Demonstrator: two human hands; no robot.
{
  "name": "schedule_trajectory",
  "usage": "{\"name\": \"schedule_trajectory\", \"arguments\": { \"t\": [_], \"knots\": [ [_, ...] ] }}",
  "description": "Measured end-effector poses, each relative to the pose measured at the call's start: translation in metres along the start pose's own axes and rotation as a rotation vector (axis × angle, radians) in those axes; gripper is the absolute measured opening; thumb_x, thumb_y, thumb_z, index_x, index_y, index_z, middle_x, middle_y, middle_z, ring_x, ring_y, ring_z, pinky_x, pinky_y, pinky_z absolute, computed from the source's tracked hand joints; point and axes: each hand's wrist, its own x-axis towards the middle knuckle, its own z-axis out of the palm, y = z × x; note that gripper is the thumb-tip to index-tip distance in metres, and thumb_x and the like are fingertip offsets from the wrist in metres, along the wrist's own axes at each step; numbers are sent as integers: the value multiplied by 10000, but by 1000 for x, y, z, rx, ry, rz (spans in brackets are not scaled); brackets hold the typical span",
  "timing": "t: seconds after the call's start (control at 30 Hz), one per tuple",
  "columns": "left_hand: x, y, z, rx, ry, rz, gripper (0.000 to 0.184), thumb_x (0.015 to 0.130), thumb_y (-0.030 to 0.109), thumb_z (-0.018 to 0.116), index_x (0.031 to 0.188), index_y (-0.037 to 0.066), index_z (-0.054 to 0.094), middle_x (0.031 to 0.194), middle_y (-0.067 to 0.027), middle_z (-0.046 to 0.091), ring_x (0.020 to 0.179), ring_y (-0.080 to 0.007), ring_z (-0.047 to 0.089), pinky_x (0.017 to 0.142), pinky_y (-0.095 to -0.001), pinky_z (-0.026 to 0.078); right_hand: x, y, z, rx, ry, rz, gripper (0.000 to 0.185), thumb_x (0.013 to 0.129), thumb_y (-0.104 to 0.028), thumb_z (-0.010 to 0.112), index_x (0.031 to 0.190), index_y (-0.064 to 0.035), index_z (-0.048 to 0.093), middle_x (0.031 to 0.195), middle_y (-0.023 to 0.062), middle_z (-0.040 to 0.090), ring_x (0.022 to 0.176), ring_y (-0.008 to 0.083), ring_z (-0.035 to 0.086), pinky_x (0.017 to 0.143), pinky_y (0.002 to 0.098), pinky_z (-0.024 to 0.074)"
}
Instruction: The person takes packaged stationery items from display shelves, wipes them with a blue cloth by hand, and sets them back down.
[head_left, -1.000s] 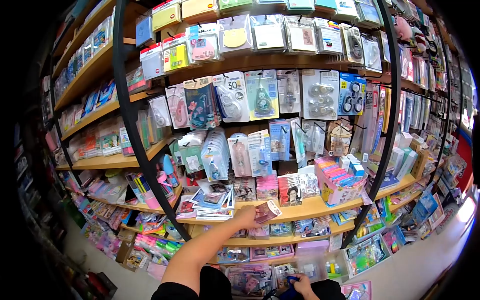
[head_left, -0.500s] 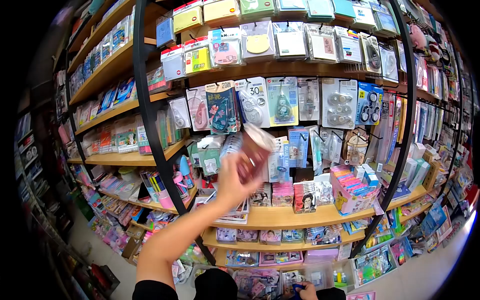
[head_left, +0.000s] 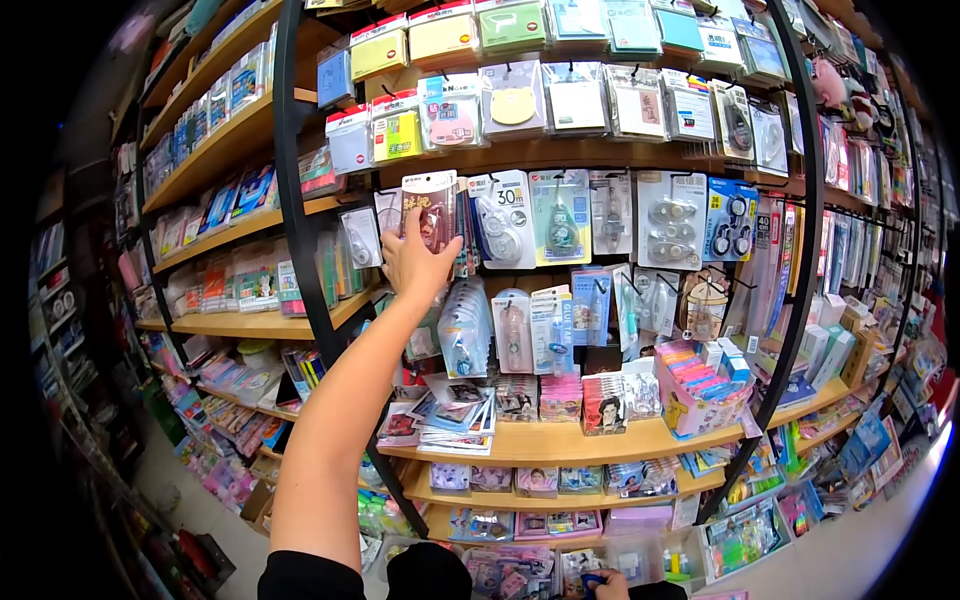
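My left hand (head_left: pixel 418 262) reaches up to the middle row of hanging packs. Its thumb and fingers are closed around a dark red carded correction tape pack (head_left: pixel 438 212), upright against the row. Beside it on the right hangs a white 30m correction tape pack (head_left: pixel 502 220); to the left, a smaller white pack (head_left: pixel 360 238) hangs by the black post. Low at the bottom edge, my right hand (head_left: pixel 608 586) is closed on a small dark blue object (head_left: pixel 593 579), mostly hidden, whose kind I cannot make out.
Above hang rows of sticky note packs (head_left: pixel 440 42). Below, a wooden shelf (head_left: pixel 560 438) holds stacked cards (head_left: pixel 458 415) and a pink box (head_left: pixel 690 408) of small packets. Black posts (head_left: pixel 305 220) frame the rack. Clear bins (head_left: pixel 745 535) stand near the floor.
My left hand has moved up and left, carrying the dark red pack to the hanging row, where it now covers the teal floral pack. My right hand stays low with the blue object.
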Motion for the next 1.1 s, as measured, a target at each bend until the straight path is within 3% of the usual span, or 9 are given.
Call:
{"name": "schedule_trajectory", "arguments": {
  "t": [0.27,0.37,0.67,0.8,0.83,0.97,1.07,1.1],
  "knots": [
    [1,-3,-2,183,32,91,728,651,465,709,1280,241,418,1150,-196,397,1058,-379,446,880,-458,385,-5,-15,-2,16,-3,4,290,688,5,573,962,-27,662,1039,196,608,1029,321,544,914,349,413],
    [0,5,-6,149,-53,29,735,642,453,721,1278,227,430,1174,-203,387,1099,-380,406,898,-475,350,-2,-14,-2,34,-20,58,297,681,7,572,961,-29,663,1033,200,610,1039,324,538,924,348,405],
    [6,-2,23,111,-124,70,802,647,408,742,1325,210,361,1228,-229,337,1137,-423,377,907,-487,378,-3,-24,-8,5,-35,53,317,669,17,544,951,-49,673,1070,198,595,1067,329,519,948,352,390],
    [-5,1,27,115,-108,85,831,660,395,731,1335,134,324,1246,-263,333,1177,-453,323,974,-482,311,-6,-28,-7,20,-17,75,332,674,12,538,969,-60,672,1077,201,593,1077,338,513,950,352,388],
    [-10,0,30,130,-30,148,785,683,355,720,1301,73,327,1252,-246,331,1184,-431,315,971,-502,292,-7,-34,-8,27,-17,84,332,678,9,538,974,-62,671,1072,200,597,1076,337,516,948,352,390],
    [-33,12,36,37,82,393,582,727,265,688,1160,12,394,1219,-204,369,1164,-379,355,930,-489,317,-4,-21,-5,-11,-39,82,336,691,-2,541,998,-66,663,1049,197,612,1064,326,531,935,352,400],
    [-41,15,55,-205,-89,380,580,730,239,684,1155,-21,386,1162,-220,401,1082,-378,400,898,-435,351,-7,-39,-9,-67,-21,86,329,698,-11,547,1003,-62,659,1037,190,621,1046,316,544,925,354,408],
    [-39,11,68,-278,-146,319,625,741,273,676,1163,-72,372,1148,-263,427,1068,-395,433,911,-412,365,-4,-31,-7,-56,-19,103,328,697,-14,549,1003,-60,658,1039,191,619,1050,318,540,927,354,406]
  ]
}}
